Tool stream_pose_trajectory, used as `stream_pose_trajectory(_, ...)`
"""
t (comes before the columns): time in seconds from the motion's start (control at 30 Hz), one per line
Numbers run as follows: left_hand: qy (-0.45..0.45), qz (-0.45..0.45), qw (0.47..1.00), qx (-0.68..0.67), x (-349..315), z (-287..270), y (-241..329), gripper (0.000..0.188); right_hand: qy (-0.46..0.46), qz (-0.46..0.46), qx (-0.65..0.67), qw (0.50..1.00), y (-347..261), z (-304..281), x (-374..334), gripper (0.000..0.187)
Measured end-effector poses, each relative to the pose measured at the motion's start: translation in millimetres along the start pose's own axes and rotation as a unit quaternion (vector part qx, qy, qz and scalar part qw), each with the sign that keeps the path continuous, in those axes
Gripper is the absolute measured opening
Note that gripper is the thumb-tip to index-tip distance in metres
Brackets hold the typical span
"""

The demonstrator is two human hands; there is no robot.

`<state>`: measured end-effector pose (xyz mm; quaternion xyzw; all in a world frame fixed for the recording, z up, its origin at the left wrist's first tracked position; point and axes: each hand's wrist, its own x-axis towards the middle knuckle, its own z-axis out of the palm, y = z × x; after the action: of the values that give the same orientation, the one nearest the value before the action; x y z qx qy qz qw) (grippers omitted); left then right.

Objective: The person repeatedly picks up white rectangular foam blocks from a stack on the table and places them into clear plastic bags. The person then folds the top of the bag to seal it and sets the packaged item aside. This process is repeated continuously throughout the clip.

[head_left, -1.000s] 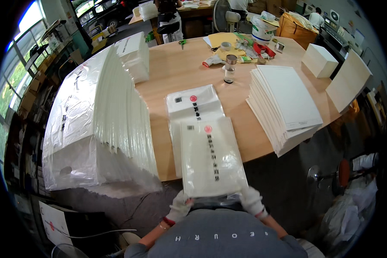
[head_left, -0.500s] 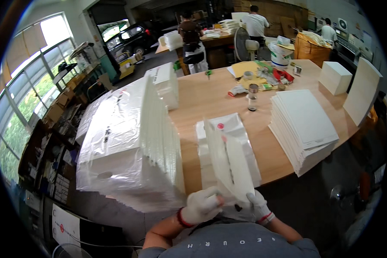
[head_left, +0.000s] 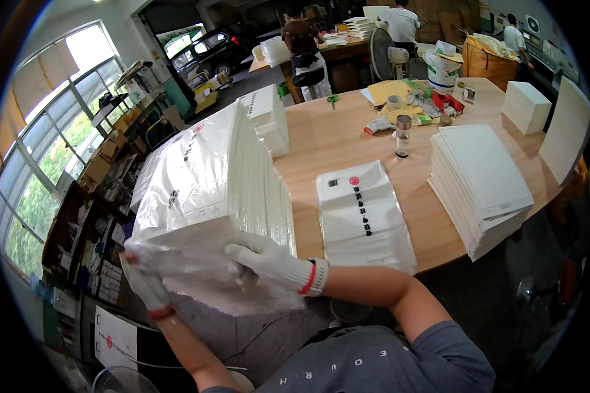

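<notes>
A tall stack of flat white packages in clear plastic bags (head_left: pixel 196 170) stands on the table's left side. At its near end, both hands in white knitted gloves hold the topmost bagged package. My left hand (head_left: pixel 145 283) is closed at the near left corner; its fingertips are blurred. My right hand (head_left: pixel 262 262) has its fingers curled round the near right edge. Loose clear plastic (head_left: pixel 210 288) hangs below and between them. Right of the stack, a flat white printed bag (head_left: pixel 364 216) with a red round mark and dark lettering lies on the table.
A pile of white boards (head_left: pixel 482 177) stands right, near a white box (head_left: pixel 526 108) and an upright white panel (head_left: pixel 567 131). Farther back lie a glass jar (head_left: pixel 403 137), tape roll (head_left: pixel 393 102), green scissors (head_left: pixel 333 101) and a bucket (head_left: pixel 441 71). Several people work beyond the table, near a fan (head_left: pixel 381 56).
Both hands have moved left from the table's front edge to the stack's near end. The white package held upright before me is gone from there, leaving the printed bag in full view.
</notes>
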<state>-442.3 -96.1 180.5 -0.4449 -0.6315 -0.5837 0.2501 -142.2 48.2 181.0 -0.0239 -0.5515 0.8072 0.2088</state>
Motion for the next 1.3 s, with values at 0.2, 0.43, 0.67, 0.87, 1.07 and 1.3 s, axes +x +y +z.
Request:
stream_pose_trajectory(0.2,-0.235,-0.314,0.917,0.077,-274,74,-47,0.024,-0.006,0.176,-0.144,0.974,101,-60,-122,0.042)
stream_pose_trajectory(0.43,-0.486,0.039,0.865,-0.117,-362,258,130,0.021,0.371,0.342,-0.109,0.856,137,-97,-277,0.035)
stream_pose_trajectory(0.67,-0.634,0.026,0.77,-0.073,-352,341,114,0.028,0.455,0.241,-0.049,0.856,145,-115,-304,0.037)
stream_pose_trajectory(0.87,-0.66,-0.031,0.737,-0.146,-296,345,139,0.022,0.477,0.148,0.144,0.855,154,-181,-223,0.041)
stream_pose_trajectory(1.07,-0.5,-0.301,0.739,-0.336,-280,383,94,0.016,0.42,0.213,-0.418,0.776,147,-259,-197,0.03)
stream_pose_trajectory(1.3,-0.555,-0.394,0.64,-0.357,-240,408,141,0.021,0.408,-0.218,-0.64,0.614,102,-220,-147,0.011)
